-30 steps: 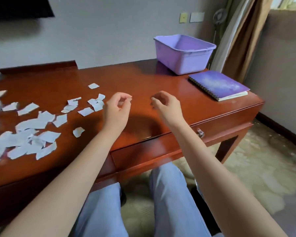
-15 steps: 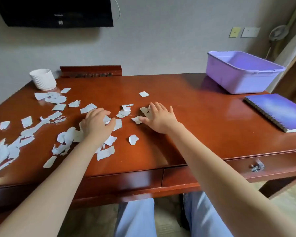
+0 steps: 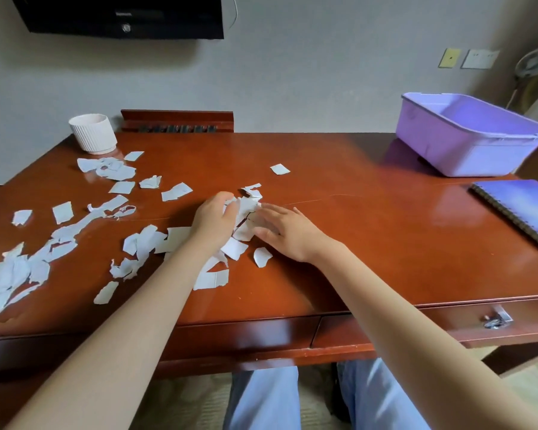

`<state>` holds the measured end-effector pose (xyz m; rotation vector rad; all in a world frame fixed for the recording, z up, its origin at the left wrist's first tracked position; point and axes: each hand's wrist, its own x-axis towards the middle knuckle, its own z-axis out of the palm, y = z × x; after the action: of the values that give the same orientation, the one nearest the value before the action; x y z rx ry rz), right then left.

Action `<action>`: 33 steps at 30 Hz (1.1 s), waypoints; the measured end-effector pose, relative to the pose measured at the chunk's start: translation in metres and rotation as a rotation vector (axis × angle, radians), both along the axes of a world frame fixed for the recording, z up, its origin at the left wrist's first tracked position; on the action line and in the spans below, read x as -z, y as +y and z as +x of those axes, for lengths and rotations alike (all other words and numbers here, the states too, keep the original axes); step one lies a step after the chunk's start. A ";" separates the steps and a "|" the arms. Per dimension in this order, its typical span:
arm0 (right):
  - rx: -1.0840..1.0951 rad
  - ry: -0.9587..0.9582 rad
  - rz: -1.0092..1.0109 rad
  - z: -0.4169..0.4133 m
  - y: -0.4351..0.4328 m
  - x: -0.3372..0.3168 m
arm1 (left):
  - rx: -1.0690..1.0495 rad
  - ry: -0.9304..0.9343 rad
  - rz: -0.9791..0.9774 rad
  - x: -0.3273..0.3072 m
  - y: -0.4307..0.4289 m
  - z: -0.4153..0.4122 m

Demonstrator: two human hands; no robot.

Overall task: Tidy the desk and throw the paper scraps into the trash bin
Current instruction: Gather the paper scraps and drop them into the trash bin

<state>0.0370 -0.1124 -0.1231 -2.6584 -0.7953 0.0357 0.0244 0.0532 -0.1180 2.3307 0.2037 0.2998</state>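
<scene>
At mid-counter [image 3: 339,243], left hand [image 3: 213,223] and right hand [image 3: 288,232] bracket a small heap of paper scraps [image 3: 246,217]: left fingers [image 3: 222,198] curled round the heap's left side, right fingers [image 3: 274,209] near-straight, slightly blurred, pressed flat against its right side. Further loose scraps [image 3: 59,243] lie scattered over the counter's left half, up to a white ribbed cup [image 3: 92,133]; the purple bin [image 3: 466,150] stands at the far right corner, well apart from the heap, a spiral notebook [image 3: 522,209] just in front of it.

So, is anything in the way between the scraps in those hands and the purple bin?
Nothing visible. From the scraps bunched between the left hand and right hand, bare desk runs to the purple bin at the far right corner. The notebook lies nearer, off that line.
</scene>
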 end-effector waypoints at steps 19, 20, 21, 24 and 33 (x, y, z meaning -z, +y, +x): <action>-0.057 0.073 -0.247 0.036 0.014 -0.018 | 0.249 0.287 0.589 0.005 0.049 -0.004; -0.060 0.079 -0.262 0.042 0.017 -0.019 | 0.234 0.274 0.576 0.004 0.050 -0.001; -0.059 0.090 -0.277 0.047 0.019 -0.020 | 0.220 0.261 0.569 0.004 0.051 0.002; -0.036 0.092 -0.286 0.063 0.023 -0.017 | 0.179 0.212 0.601 0.005 0.053 0.008; -0.017 -0.179 -0.030 0.071 0.024 -0.003 | 0.068 0.085 0.606 0.011 0.049 0.023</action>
<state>0.1080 -0.0887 -0.1199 -2.7114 -0.8787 -0.1895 0.0472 0.1018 -0.1292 2.9459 0.0780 0.2515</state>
